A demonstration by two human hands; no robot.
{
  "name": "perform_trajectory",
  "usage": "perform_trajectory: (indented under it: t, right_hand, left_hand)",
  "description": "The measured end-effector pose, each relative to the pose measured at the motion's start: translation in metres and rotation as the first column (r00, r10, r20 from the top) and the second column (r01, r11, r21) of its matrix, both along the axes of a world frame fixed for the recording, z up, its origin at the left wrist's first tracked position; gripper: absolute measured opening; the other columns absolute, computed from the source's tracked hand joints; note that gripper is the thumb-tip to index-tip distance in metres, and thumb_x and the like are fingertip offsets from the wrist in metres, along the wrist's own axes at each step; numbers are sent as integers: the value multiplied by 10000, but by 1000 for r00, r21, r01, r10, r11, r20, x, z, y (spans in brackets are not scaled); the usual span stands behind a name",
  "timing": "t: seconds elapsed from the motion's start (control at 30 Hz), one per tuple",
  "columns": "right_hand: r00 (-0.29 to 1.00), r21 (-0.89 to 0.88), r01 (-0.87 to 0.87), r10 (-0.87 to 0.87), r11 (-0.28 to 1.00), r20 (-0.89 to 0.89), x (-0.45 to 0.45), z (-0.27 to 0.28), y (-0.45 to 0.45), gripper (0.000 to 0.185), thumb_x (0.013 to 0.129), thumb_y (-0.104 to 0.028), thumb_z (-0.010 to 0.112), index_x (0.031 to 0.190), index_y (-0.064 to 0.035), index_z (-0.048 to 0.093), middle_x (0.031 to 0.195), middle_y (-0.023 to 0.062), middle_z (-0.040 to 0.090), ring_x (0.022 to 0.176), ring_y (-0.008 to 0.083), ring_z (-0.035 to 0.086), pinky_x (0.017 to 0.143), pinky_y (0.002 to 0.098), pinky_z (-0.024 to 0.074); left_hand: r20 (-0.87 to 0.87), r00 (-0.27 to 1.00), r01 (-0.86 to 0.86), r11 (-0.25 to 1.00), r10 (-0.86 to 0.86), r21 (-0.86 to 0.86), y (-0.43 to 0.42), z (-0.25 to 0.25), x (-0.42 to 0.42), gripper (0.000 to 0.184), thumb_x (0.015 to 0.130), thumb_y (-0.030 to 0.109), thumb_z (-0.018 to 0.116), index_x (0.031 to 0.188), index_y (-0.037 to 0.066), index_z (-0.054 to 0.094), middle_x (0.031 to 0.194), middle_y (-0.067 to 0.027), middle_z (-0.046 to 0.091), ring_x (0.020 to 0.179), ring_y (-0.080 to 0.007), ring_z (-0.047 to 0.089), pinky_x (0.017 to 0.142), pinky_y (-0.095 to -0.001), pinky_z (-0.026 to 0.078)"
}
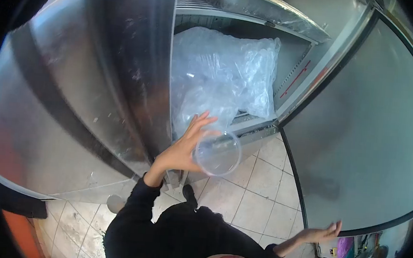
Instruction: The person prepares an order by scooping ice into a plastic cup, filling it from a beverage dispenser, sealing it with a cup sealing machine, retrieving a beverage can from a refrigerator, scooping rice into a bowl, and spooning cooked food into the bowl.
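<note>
My left hand (182, 151) is closed around a clear cup (220, 155), held in front of the open fridge (298, 78), where clear plastic bags (215, 74) lie farther off. My right hand (323, 233), well apart, has loose fingers near the door (364, 125) on the right; I cannot tell whether they touch it.

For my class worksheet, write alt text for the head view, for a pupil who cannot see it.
Seen from above, a left hand holds a clear cup in front of an open cabinet with bulky clear plastic inside. The right hand is open near the lower edge of the cabinet's door, above a tiled floor.
</note>
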State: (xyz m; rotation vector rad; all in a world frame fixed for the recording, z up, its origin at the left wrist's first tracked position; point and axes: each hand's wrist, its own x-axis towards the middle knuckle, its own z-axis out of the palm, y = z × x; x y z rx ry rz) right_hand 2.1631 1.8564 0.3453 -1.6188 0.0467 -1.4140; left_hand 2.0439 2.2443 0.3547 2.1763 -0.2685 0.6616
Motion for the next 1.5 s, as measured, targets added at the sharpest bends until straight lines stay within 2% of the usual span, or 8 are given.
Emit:
perform_trajectory:
  t: [0.3, 0.47, 0.57, 0.67, 1.07, 1.2, 1.27, 1.5]
  right_hand:
    - [438, -487, -853, 765, 187, -472, 154, 63, 268, 145, 741, -84, 533, 864, -10, 556, 859, 120, 539, 797, 227, 527, 724, 282, 396]
    - [-404, 61, -842, 552, -536, -729, 196, 10, 449, 187, 753, -102, 523, 907, -3, 559, 924, 120, 560, 812, 207, 555, 722, 277, 422]
    - [-231, -36, -782, 343, -622, -911, 197, -32, 503, 279, 781, -145, 503, 1009, 15, 498, 906, 152, 563, 850, 203, 546, 748, 284, 420]
    - [433, -483, -658, 234, -578, -870, 189, -56, 510, 465, 738, -170, 527, 1102, 40, 327, 892, 304, 498, 879, 338, 514, 735, 394, 406]
    - [-519, 426, -745, 44, -514, -854, 208, -57, 488, 511, 723, -311, 550, 1100, -13, 378, 839, 167, 561, 713, 247, 574, 593, 333, 438]
    - [-91, -324, -775, 602, -543, -793, 209, -60, 508, 488, 734, -239, 536, 1139, -26, 365, 825, 153, 545, 645, 208, 572, 554, 293, 455]
    - [642, -856, -460, 578, -235, -504, 190, -30, 505, 474, 726, -127, 504, 1172, -67, 353, 851, 159, 527, 613, 225, 573, 517, 289, 471]
    - [727, -906, -353, 541, -233, -423, 182, -68, 544, 456, 733, -66, 417, 1178, -134, 347, 869, 187, 509, 579, 279, 567, 457, 338, 471]
  left_hand:
    - [-4, 974, -227, 971, 227, -73, 27, -10, 62, 812, 460, 339, 759, 1126, 69, 382, 1261, -164, 232, 1218, -361, 82, 974, -478, 67]
    - [-80, 985, -164, 981, 155, -108, 36, -14, 55, 804, 440, 333, 773, 1100, 56, 406, 1268, -159, 235, 1221, -351, 85, 972, -469, 78]
    - [-60, 988, -150, 969, 141, -195, 44, -22, 54, 849, 382, 342, 792, 1088, 57, 416, 1258, -160, 265, 1216, -345, 123, 973, -456, 96]
    - [-9, 987, -157, 967, 158, -200, 44, -25, 50, 908, 359, 378, 790, 1108, 49, 395, 1228, -164, 318, 1204, -343, 173, 973, -434, 126]
    - [67, 969, -215, 942, 239, -257, 32, -29, 54, 909, 400, 414, 773, 1123, 32, 377, 1215, -166, 339, 1199, -341, 187, 967, -434, 145]
    - [68, 958, -255, 938, 278, -237, 27, -39, 51, 923, 393, 433, 771, 1124, 30, 377, 1195, -161, 364, 1186, -346, 215, 964, -435, 157]
    - [64, 956, -255, 918, 287, -304, 28, -40, 53, 928, 391, 442, 767, 1124, 27, 377, 1185, -150, 376, 1187, -336, 221, 966, -430, 161]
    - [-11, 944, -316, 897, 329, -310, 20, -37, 50, 972, 385, 485, 757, 1138, 8, 369, 1197, -161, 373, 1211, -320, 171, 971, -423, 116]
